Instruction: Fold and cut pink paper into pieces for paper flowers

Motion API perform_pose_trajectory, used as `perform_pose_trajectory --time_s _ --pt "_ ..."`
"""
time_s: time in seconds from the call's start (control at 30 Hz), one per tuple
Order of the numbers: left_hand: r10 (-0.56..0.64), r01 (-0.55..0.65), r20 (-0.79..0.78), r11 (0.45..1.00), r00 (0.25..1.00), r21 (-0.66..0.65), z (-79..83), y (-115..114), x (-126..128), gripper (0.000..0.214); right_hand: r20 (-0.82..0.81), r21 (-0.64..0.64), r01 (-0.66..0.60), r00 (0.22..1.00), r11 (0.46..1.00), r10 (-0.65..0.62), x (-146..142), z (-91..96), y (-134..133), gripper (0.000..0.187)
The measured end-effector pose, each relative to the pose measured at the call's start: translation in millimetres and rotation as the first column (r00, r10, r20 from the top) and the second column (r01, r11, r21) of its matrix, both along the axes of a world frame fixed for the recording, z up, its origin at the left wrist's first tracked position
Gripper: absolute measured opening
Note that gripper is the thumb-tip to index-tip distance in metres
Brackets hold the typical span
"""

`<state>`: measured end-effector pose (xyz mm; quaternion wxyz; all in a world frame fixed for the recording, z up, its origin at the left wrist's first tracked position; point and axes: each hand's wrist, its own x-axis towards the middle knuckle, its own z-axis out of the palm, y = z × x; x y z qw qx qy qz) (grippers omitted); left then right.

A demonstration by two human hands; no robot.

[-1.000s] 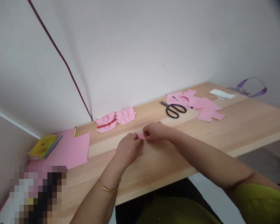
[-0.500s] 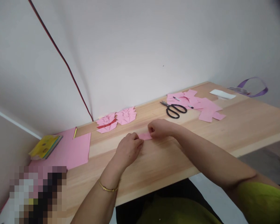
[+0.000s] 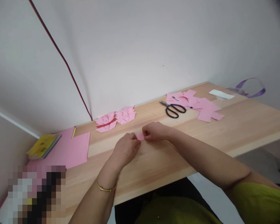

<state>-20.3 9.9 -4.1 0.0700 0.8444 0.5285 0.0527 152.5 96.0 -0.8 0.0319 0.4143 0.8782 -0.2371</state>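
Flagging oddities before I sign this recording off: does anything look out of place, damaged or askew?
A blocky pixelated patch hides whatever is at the lower left, which looks odd. Otherwise, only mild untidiness: flat pink paper pieces overlap at uneven angles beside black-handled metal scissors. No spill or damage shows.

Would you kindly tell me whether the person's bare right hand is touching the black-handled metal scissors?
Apart. The head view shows a strip of pale wooden tabletop between the bare right hand and the black-handled metal scissors.
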Motion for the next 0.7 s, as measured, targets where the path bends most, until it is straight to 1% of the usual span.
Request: perform_pose_trajectory --time_s 0.13,0.23,0.33,0.43,0.5,0.57,0.63,0.7 --pt "0.005 -0.004 0.037 1.000 0.999 -0.013 1.1 0.0 -2.4 0.032 -0.019 -0.002 -0.002 1.000 1.000 0.002 1.3 -1.1 1.2 0.014" --pt "0.035 -0.033 0.067 0.999 0.997 -0.042 2.3 1.4 -6.4 0.030 -0.018 0.000 -0.007 1.000 1.000 0.007 1.8 -3.1 2.0 0.014" --pt "0.079 -0.070 0.131 0.995 0.988 -0.075 1.0 4.1 -10.8 0.026 -0.018 -0.009 -0.013 1.000 1.000 0.013 2.0 -2.9 2.3 0.015" --pt "0.188 -0.175 0.182 0.981 0.965 -0.084 -4.4 7.7 -8.8 0.022 -0.004 -0.015 -0.018 1.000 1.000 0.018 1.6 -0.3 1.7 0.014" --pt "0.301 -0.291 0.192 0.953 0.934 -0.077 -9.2 10.3 -2.9 0.019 0.008 -0.017 -0.023 1.000 1.000 0.023 1.3 1.1 1.2 0.014" --pt "0.388 -0.385 0.159 0.921 0.908 -0.055 -13.2 12.6 4.9 0.022 0.017 -0.013 -0.026 1.000 1.000 0.026 0.9 1.1 1.1 0.014" --pt "0.435 -0.435 0.096 0.900 0.895 -0.020 -15.6 14.3 12.3 0.023 0.016 -0.004 -0.028 0.999 1.000 0.028 0.6 -0.1 1.5 0.015" --pt "0.459 -0.460 0.051 0.888 0.887 0.005 -16.4 15.7 17.2 0.023 0.011 0.004 -0.027 1.000 1.000 0.027 0.3 -1.7 2.1 0.015"
